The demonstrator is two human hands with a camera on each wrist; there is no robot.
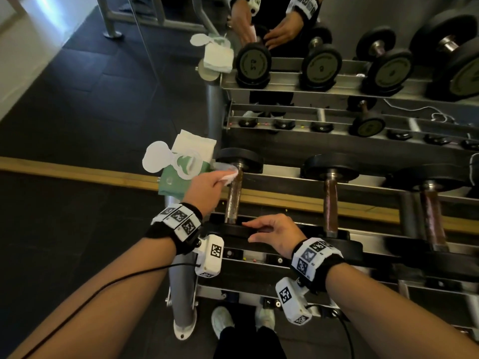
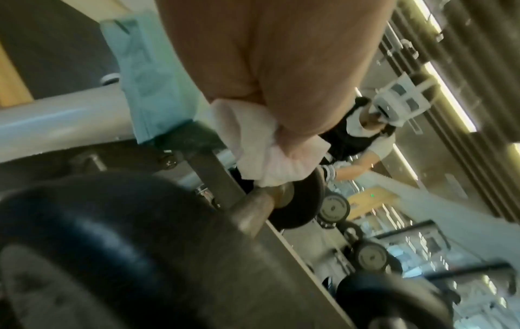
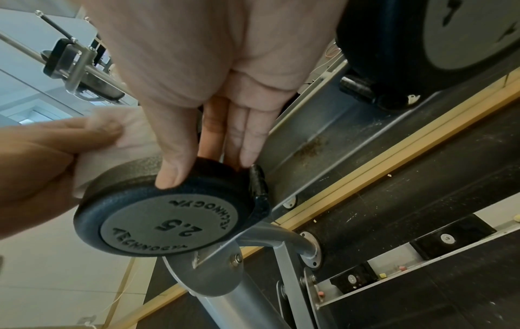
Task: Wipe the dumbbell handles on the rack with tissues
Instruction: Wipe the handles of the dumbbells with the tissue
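Observation:
The leftmost dumbbell lies on the rack's top rail, with a brownish metal handle [image 1: 233, 198] between black heads. My left hand [image 1: 224, 177] pinches a white tissue [image 1: 229, 177] against the far end of that handle. The left wrist view shows the tissue [image 2: 261, 153] bunched under my fingers just above the handle [image 2: 258, 207]. My right hand [image 1: 246, 231] holds the near head marked 2.5 [image 3: 174, 220]; its thumb [image 3: 171, 175] lies on the rim and the fingers [image 3: 247, 142] reach behind it.
A green tissue pack [image 1: 186, 174] with its lid flipped open sits on the rack's left post. More dumbbells [image 1: 330, 200] lie to the right on the same rail. A mirror behind the rack reflects the rack and my hands [image 1: 272, 35]. My shoes [image 1: 223, 320] stand below.

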